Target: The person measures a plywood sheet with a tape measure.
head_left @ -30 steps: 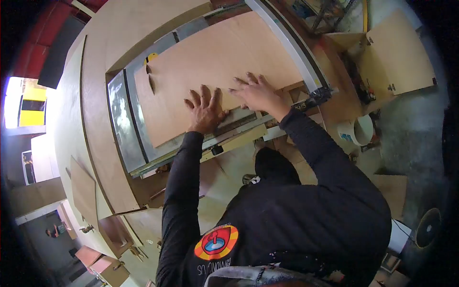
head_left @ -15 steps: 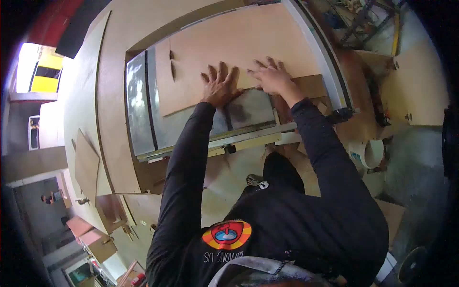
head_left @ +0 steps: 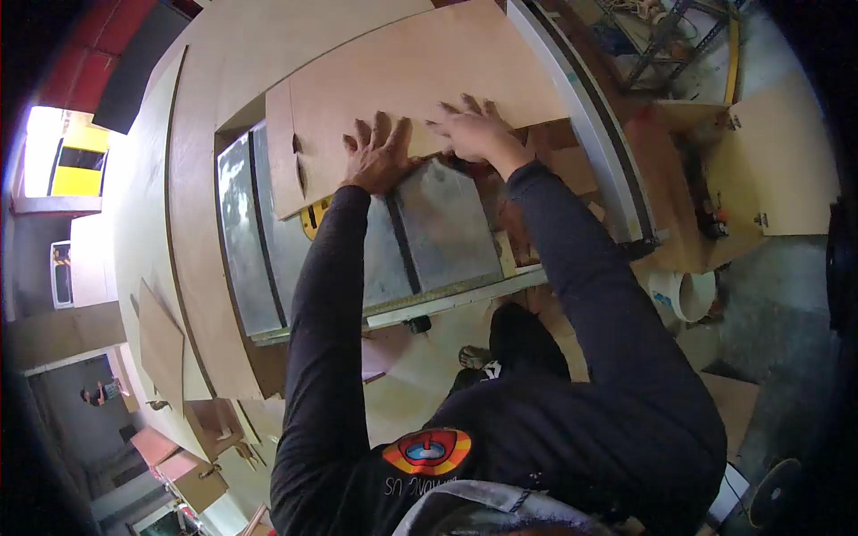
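A plywood sheet (head_left: 429,67) lies flat on a metal table saw (head_left: 447,219). My left hand (head_left: 379,159) presses on the sheet near its close edge, fingers spread. To its right, my right hand (head_left: 478,134) rests at the same edge with fingers stretched out. Left of my left hand, a dark saw blade (head_left: 298,145) shows through the sheet, with a thin cut line running away from it. A narrow strip of plywood (head_left: 281,152) lies on the blade's far left side. Part of a yellow insert (head_left: 311,220) shows beside my left sleeve.
A long metal fence (head_left: 581,116) runs along the right of the saw. Large wooden boards (head_left: 201,196) surround its left and far sides. A white bucket (head_left: 693,297) and an open wooden cabinet (head_left: 778,161) stand at right. Another person (head_left: 100,393) is far off at left.
Both hands and the plywood sheet have moved away from me across the saw. More of the metal top and the yellow insert now show. The cut line reaches further along the sheet.
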Tool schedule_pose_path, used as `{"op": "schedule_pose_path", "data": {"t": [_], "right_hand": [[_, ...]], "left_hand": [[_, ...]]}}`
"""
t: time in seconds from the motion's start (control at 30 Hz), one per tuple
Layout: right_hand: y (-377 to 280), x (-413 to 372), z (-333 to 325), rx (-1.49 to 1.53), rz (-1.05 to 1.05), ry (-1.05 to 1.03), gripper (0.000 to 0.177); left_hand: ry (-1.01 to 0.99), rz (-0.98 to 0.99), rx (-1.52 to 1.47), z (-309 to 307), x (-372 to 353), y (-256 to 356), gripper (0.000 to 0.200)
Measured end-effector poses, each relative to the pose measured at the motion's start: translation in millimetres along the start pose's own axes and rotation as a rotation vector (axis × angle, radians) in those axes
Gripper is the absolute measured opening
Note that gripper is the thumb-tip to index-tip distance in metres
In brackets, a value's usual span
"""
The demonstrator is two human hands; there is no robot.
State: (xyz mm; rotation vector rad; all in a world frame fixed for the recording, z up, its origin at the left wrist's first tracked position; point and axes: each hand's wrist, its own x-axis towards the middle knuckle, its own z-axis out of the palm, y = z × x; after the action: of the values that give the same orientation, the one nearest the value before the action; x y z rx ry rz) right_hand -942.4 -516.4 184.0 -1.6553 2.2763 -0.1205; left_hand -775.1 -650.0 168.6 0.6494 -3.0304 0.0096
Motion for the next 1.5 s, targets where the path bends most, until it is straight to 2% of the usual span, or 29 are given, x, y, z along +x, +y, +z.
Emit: {"op": "schedule_pose_path", "data": {"t": [0.1,0.3,0.4,0.43,0.47,0.53,0.57,0.6,0.63,0.7,0.73,0.77,0.8,0.83,0.87,0.9,0.97,1.0,1.07,1.1,1.17,1.2,1.27,1.3,1.33,1.37,1.4,1.47,1.5], "right_hand": [[18.7,35.0,14.0,-0.057,-0.054,0.101,0.055],[23.9,90.0,-18.5,-0.052,-0.017,0.013,0.055],[36.2,122.3,-18.6,-0.098,-0.037,0.055,0.055],[41.7,128.3,-19.4,-0.116,-0.096,0.094,0.066],[46.9,131.7,-28.8,-0.118,-0.111,0.097,0.066],[59.1,133.0,-42.2,-0.171,-0.107,-0.044,0.079],[69.2,132.6,-37.5,-0.171,-0.123,-0.048,0.079],[82.3,131.1,-30.4,-0.220,-0.123,0.081,0.084],[91.1,129.8,-22.7,-0.265,-0.123,0.210,0.090],[95.4,134.4,-16.0,-0.319,-0.110,0.226,0.087],[95.1,138.4,-21.1,-0.374,-0.082,0.247,0.084],[94.2,136.0,-23.6,-0.392,-0.078,0.287,0.069],[102.5,141.4,-19.7,-0.392,-0.100,0.284,0.069],[115.5,153.5,-14.9,-0.411,-0.164,0.427,0.062],[123.0,163.2,-14.2,-0.428,-0.228,0.569,0.056],[125.2,164.5,-25.1,-0.432,-0.248,0.568,0.056],[120.8,161.2,-72.6,-0.414,-0.309,0.555,0.049],[109.0,155.6,-99.7,-0.417,-0.331,0.546,0.049],[71.3,142.2,-140.9,-0.488,-0.237,0.365,0.040],[54.8,130.3,-149.1,-0.495,-0.262,0.354,0.040],[23.3,93.3,-155.6,-0.316,-0.472,0.675,0.034],[4.7,70.8,-153.0,-0.321,-0.493,0.673,0.034],[-38.6,25.1,-149.6,-0.280,-0.668,0.770,0.038],[-61.8,3.2,-149.1,-0.281,-0.689,0.765,0.038],[-86.4,-19.7,-149.0,-0.287,-0.794,0.807,0.040],[-112.1,-38.5,-146.6,-0.289,-0.901,0.849,0.043],[-135.8,-52.6,-139.5,-0.282,-0.923,0.838,0.043],[-183.1,-76.8,-125.0,-0.137,-1.088,0.825,0.045],[-207.4,-89.6,-112.9,-0.132,-1.109,0.812,0.045]], "left_hand": [[-0.002,0.018,0.032,-0.2,20.3,-14.7,0.071],[0.040,0.032,0.033,8.2,74.1,-56.6,0.070],[0.000,0.041,0.012,8.1,101.1,-74.4,0.073],[-0.078,0.015,0.012,8.8,108.7,-79.8,0.076],[-0.153,-0.013,0.012,6.5,114.2,-83.2,0.079],[-0.186,-0.068,0.042,0.6,117.0,-81.5,0.078],[-0.217,-0.107,0.069,-2.0,116.5,-78.3,0.077],[-0.220,-0.127,0.067,0.5,111.7,-75.1,0.077],[-0.108,-0.183,0.102,6.6,103.8,-71.0,0.073],[0.129,-0.327,0.185,36.7,94.8,-57.7,0.064],[0.189,-0.399,0.064,39.2,87.6,-37.2,0.063],[0.318,-0.372,-0.195,38.0,75.1,-11.0,0.062],[0.553,-0.244,-0.405,13.2,51.1,27.0,0.059],[0.490,-0.122,-0.461,21.7,24.6,44.1,0.058],[0.377,-0.109,-0.765,6.2,-9.8,68.4,0.057],[0.358,-0.131,-0.880,-10.1,-34.0,94.3,0.056],[0.099,-0.196,-0.989,-25.0,-80.5,112.9,0.053],[0.109,-0.217,-0.997,-31.2,-91.7,113.1,0.053],[0.147,-0.447,-1.589,-39.2,-117.2,112.0,0.050],[0.169,-0.447,-1.784,-55.4,-118.1,101.1,0.060],[0.390,-0.443,-2.107,-71.4,-119.4,74.8,0.082],[0.454,-0.426,-2.229,-90.7,-121.3,61.5,0.090],[0.694,-0.262,-2.307,-111.3,-126.2,40.3,0.084],[0.809,-0.170,-2.312,-129.6,-132.8,35.4,0.075],[0.926,-0.084,-2.312,-150.0,-143.7,33.0,0.066],[1.024,-0.158,-2.269,-171.6,-160.6,31.7,0.053],[1.117,-0.230,-2.220,-184.7,-181.9,26.3,0.042],[1.277,-0.546,-1.663,-166.6,-238.8,7.6,0.027],[1.458,-0.579,-1.606,-162.2,-269.3,10.1,0.024]]}}
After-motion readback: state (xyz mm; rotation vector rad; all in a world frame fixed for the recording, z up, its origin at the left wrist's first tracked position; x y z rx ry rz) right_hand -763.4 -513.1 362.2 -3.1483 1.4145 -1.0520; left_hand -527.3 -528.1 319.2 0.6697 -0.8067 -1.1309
